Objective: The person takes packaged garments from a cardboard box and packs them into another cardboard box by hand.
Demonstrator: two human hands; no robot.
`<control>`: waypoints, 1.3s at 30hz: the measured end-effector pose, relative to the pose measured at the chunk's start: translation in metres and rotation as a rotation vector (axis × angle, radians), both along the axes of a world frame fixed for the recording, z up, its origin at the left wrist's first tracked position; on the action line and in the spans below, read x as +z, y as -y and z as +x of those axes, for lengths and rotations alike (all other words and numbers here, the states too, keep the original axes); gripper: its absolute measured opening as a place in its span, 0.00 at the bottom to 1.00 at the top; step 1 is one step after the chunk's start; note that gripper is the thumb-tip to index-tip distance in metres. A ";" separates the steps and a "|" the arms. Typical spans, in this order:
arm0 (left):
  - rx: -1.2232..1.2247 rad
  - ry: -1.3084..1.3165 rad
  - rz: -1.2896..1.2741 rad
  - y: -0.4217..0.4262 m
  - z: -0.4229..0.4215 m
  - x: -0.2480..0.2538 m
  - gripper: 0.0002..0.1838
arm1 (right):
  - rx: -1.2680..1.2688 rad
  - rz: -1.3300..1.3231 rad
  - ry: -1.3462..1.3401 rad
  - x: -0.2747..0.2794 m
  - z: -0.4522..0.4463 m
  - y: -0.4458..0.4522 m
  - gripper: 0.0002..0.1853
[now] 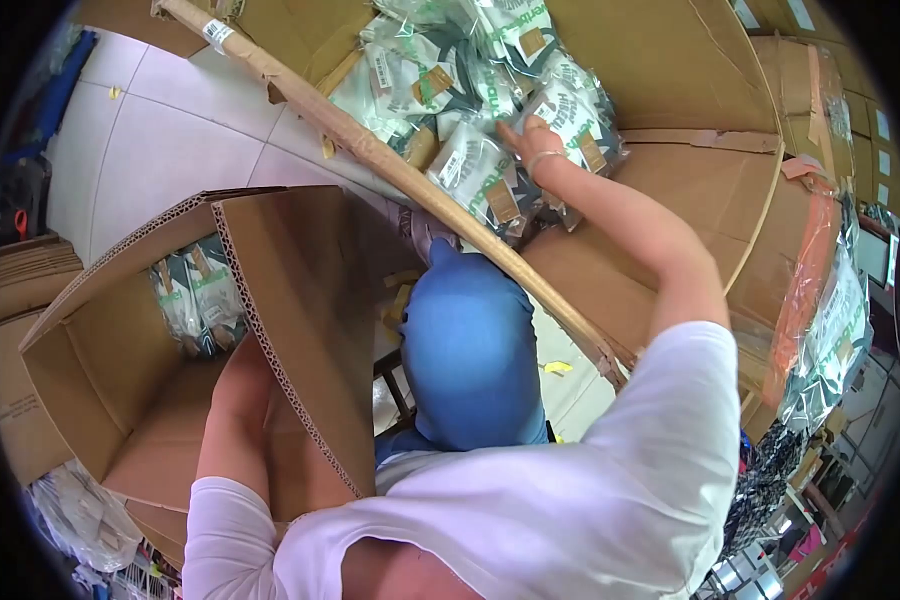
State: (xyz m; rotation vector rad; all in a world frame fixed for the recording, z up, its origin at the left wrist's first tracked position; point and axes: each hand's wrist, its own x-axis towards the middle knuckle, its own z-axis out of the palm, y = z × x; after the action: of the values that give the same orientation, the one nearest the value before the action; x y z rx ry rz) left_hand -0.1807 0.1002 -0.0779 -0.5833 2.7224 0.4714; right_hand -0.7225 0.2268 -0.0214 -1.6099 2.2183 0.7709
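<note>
My right hand (538, 142) reaches into a large cardboard box (670, 60) at the top. Its visible fingers are apart and touch clear plastic packages with green print (570, 112). More such packages lie heaped around it. My left forearm goes into a smaller open box (300, 290) on the left, where the side flap hides my left hand. Beside that forearm, deep in the box, stand a few packages of the same kind (198, 295). Whether my left hand touches them cannot be seen.
A long cardboard-covered edge (370, 150) runs diagonally between the two boxes. Below the middle is a blue rounded cover (470, 350). Flattened cardboard (25, 270) is stacked at the far left. Plastic-wrapped goods (830, 340) stand at the right, and pale floor tiles (180, 120) show upper left.
</note>
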 end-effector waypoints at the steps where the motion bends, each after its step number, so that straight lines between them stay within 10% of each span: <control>1: -0.001 0.000 -0.003 0.002 -0.001 -0.002 0.36 | 0.000 0.000 -0.005 -0.013 -0.001 0.009 0.27; 4: -0.013 0.008 -0.003 0.006 -0.004 -0.006 0.35 | -0.734 -0.255 0.165 -0.035 -0.008 0.034 0.21; 9: -0.047 0.027 -0.004 0.015 -0.008 -0.024 0.34 | -0.186 -0.114 0.065 -0.003 -0.009 0.008 0.15; 18: -0.095 0.190 0.324 0.070 -0.034 -0.022 0.31 | 0.019 -0.137 0.031 0.152 -0.046 -0.043 0.13; 21: -0.192 0.022 0.314 0.096 -0.035 0.029 0.25 | 0.051 -0.280 -0.029 0.203 -0.044 -0.060 0.13; 28: 0.351 0.208 -0.077 0.078 -0.067 0.342 0.25 | 0.150 -0.798 -0.085 0.354 -0.007 -0.089 0.12; 32: 0.524 -0.605 -0.029 0.009 -0.066 0.445 0.31 | 0.264 -1.033 -0.032 0.434 0.051 -0.099 0.15; 36: 0.137 -1.044 0.078 -0.081 -0.121 0.471 0.47 | 0.394 -1.138 0.039 0.504 0.123 -0.101 0.12; 39: 0.286 -1.161 0.367 -0.134 -0.180 0.455 0.46 | 0.475 -1.147 0.068 0.534 0.172 -0.108 0.11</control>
State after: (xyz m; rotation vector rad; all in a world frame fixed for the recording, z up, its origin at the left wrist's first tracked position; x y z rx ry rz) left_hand -0.3612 0.2344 0.3774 -0.7443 3.3866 1.8119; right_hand -0.5509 0.3344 0.5128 -2.6147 2.3500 -0.6646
